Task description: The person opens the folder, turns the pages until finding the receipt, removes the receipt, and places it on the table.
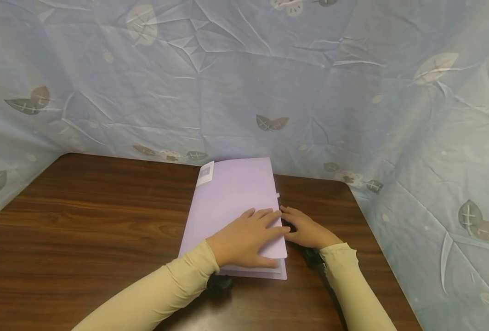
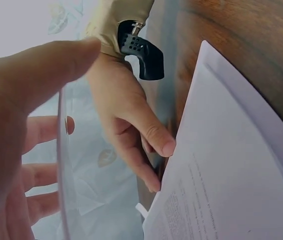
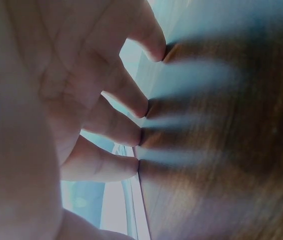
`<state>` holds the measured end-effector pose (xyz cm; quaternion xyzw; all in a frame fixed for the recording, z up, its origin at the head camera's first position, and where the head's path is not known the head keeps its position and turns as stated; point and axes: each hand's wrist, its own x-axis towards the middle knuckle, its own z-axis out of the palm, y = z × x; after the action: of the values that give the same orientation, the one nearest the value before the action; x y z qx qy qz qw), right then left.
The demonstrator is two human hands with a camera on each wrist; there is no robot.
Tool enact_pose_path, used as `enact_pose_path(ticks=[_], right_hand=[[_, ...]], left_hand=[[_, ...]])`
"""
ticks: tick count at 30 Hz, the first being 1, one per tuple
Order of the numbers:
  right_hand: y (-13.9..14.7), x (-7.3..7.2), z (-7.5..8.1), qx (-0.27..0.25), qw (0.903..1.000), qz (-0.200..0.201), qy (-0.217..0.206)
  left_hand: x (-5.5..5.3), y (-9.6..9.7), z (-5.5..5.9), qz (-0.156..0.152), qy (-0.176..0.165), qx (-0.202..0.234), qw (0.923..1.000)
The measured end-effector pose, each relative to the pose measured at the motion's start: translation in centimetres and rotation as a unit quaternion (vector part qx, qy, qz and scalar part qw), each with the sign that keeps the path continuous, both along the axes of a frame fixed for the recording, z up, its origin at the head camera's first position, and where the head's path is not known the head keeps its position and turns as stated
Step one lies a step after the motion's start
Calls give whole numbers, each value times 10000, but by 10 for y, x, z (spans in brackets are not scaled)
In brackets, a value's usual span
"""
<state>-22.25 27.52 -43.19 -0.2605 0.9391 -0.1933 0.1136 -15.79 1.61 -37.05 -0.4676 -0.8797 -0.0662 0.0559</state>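
Note:
A light purple folder (image 1: 236,188) lies on the wooden table, a white label at its upper left corner. Its front cover stands slightly raised, and printed white pages (image 2: 221,165) show beneath it in the left wrist view. My left hand (image 1: 244,239) lies across the cover with fingers spread toward the right edge, thumb beyond the lower edge. Beside that right edge is my right hand (image 1: 308,230), its fingertips resting on the tabletop in the right wrist view. Its thumb (image 2: 154,132) is right at the pages' edge in the left wrist view.
The dark wooden table (image 1: 83,230) extends to both sides of the folder. A pale blue leaf-patterned cloth (image 1: 236,82) hangs behind and at the sides. A small white tab (image 1: 278,195) sticks out at the folder's right edge. Black wrist devices (image 2: 146,55) are worn under both sleeves.

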Motion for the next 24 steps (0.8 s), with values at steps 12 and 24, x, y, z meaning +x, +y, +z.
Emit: enact_pose_path(ticks=[12, 24], right_hand=[[1, 0, 0, -231, 9995, 183, 74], [2, -1, -3, -106, 9999, 57, -70]], left_hand=[[-3, -11, 15, -115, -19, 615, 9980], [-6, -32, 28, -96, 21, 1133, 9935]])
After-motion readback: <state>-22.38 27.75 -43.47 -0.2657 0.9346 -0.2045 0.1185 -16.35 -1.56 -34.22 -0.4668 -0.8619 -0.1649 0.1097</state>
